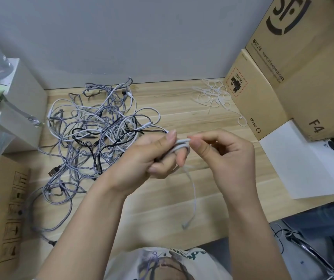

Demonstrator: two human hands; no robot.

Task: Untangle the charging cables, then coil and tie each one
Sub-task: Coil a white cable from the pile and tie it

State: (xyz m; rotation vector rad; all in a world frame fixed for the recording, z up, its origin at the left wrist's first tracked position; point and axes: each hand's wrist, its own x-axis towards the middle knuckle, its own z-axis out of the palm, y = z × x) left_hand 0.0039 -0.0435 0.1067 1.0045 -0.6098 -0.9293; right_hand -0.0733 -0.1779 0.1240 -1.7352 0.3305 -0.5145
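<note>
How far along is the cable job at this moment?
Early. Done: no coiled, tied cable shows on the table. In hand: the left hand holds a white cable looped round its fingers, the right hand pinching at the loop, its tail hanging down. Left: the tangled pile and the unused ties.

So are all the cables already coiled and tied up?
No, a big tangled pile of cables lies loose on the table beside the left hand.
</note>
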